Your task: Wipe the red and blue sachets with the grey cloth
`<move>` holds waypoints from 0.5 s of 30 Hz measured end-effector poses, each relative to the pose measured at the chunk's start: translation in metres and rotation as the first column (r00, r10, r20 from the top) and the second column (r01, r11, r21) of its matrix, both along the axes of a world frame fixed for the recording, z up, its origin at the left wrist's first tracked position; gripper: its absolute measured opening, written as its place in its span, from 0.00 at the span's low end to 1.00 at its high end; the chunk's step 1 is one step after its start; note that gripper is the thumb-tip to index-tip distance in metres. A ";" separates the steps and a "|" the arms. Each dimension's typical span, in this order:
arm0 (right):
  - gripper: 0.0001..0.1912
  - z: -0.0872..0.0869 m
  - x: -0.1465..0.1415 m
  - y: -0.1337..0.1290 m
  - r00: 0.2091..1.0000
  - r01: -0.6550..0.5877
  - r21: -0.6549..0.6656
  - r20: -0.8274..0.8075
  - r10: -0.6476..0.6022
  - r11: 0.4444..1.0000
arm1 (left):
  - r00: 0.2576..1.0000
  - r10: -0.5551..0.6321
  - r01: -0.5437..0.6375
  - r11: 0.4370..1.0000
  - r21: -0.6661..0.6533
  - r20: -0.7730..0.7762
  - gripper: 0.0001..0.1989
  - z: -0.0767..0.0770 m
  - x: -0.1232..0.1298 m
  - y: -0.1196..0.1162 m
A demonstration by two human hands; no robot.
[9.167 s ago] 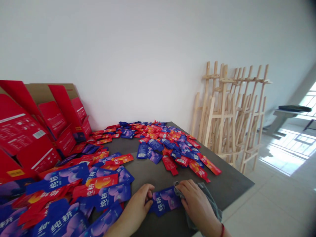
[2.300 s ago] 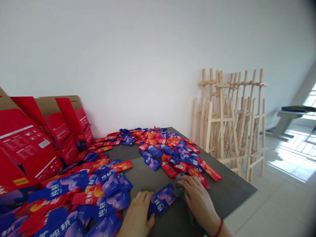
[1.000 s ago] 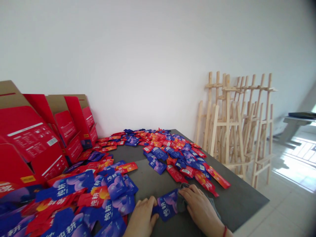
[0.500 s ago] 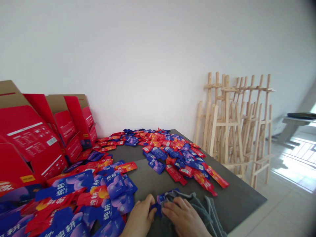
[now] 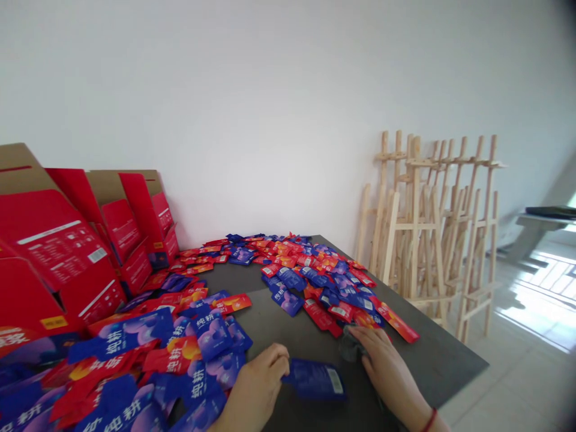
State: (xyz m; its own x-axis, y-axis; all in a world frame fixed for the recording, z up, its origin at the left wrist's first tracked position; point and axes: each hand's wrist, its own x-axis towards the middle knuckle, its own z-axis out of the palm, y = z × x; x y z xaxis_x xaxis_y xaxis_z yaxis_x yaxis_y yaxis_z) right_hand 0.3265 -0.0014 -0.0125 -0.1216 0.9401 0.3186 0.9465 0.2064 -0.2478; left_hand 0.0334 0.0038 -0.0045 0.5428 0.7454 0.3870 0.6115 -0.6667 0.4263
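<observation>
Low over the dark table, my left hand [image 5: 261,384] is closed, pinching a blue pouch [image 5: 317,381] by its narrow end. The pouch points to the right, its barcode side facing up, and looks slightly blurred. To its right, my right hand [image 5: 391,369] has its fingers bent over a grey cloth [image 5: 353,347], bunched beside the near edge of the right-hand pile of pouches. Most of the cloth is hidden under that hand. The cloth and the held pouch are apart.
Red and blue pouches [image 5: 211,336] lie heaped on the left, and another pile [image 5: 333,282] covers the right back of the table [image 5: 265,324]. Open red cartons [image 5: 63,252] stand along the left. Wooden easels [image 5: 416,228] stand beyond the table's right edge.
My right hand has moved right and away from me with the cloth, off the pouch. The pouch in my left hand now shows its barcode side.
</observation>
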 end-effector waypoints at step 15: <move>0.14 -0.014 -0.076 -0.014 0.922 -0.373 0.063 0.135 0.363 0.926 | 0.950 -0.185 0.210 0.975 0.077 -0.250 0.07 -0.020 -0.001 0.003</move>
